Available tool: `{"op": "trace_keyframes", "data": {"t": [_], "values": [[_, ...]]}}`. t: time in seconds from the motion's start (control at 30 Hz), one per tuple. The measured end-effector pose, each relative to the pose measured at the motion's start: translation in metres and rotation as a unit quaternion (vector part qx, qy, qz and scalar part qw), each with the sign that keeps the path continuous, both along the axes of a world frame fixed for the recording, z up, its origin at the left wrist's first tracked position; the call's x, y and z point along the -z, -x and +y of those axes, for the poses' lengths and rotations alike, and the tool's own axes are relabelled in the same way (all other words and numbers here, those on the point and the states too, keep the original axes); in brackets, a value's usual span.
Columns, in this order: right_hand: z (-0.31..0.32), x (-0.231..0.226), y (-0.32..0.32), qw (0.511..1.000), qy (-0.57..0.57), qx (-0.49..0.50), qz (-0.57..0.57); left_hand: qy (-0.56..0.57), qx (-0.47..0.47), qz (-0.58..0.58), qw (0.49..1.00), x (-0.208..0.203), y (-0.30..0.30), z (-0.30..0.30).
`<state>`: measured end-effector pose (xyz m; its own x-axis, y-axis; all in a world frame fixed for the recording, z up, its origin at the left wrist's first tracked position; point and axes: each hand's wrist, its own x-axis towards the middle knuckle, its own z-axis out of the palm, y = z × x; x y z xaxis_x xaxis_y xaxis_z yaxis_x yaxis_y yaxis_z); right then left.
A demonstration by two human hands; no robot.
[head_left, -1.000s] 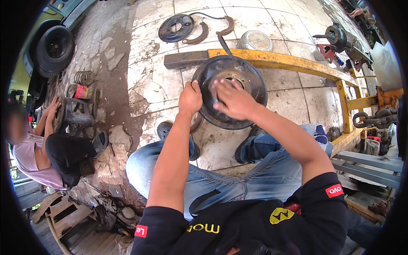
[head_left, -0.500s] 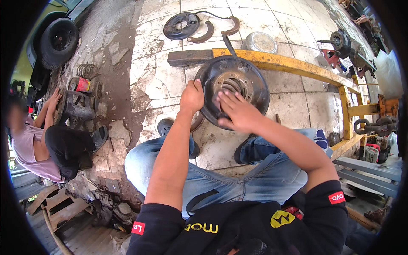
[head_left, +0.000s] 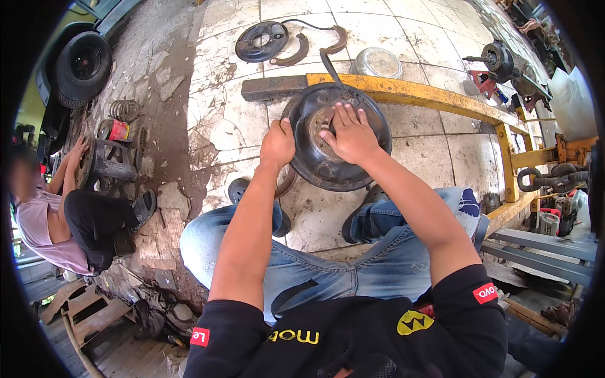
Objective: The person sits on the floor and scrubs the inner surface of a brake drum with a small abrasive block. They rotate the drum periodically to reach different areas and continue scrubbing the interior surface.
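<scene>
Left hand (head_left: pixel 277 146) is clamped on the near-side rim, fingers underneath hidden; right hand (head_left: pixel 353 135) lies flat, fingers slightly apart. Black dished plate (head_left: pixel 306 129) is right under both, yellow beam (head_left: pixel 435 101) just past the fingertips. Looks stiff, kinda heavy, maybe greasy; I'd grab opposite rims.

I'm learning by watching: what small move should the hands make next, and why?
I'd probably sweep the right hand around the black round plate, because that hand lies spread open over its middle while the left hand grips its left rim.
</scene>
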<state>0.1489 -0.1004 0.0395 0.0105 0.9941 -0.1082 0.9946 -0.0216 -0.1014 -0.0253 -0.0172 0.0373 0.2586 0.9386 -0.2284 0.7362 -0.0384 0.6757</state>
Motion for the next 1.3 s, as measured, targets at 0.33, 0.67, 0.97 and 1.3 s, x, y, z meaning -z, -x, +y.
{"op": "trace_keyframes", "data": {"t": [0.33,0.67,0.97,1.3], "values": [[0.003,-0.010,0.026,0.998,0.021,-0.020,0.056,-0.016,-0.002,-0.005,1.000,0.000,-0.001,0.005],[-0.055,-0.004,-0.026,0.990,0.084,0.108,0.021,0.004,-0.004,0.005,1.000,0.001,-0.002,0.001],[-0.074,-0.006,-0.020,0.992,0.052,0.095,0.057,-0.018,-0.002,0.007,1.000,0.005,-0.002,0.004],[-0.098,-0.001,0.005,0.999,0.006,0.029,0.017,-0.043,-0.009,0.007,0.999,0.001,-0.005,0.000]]}}
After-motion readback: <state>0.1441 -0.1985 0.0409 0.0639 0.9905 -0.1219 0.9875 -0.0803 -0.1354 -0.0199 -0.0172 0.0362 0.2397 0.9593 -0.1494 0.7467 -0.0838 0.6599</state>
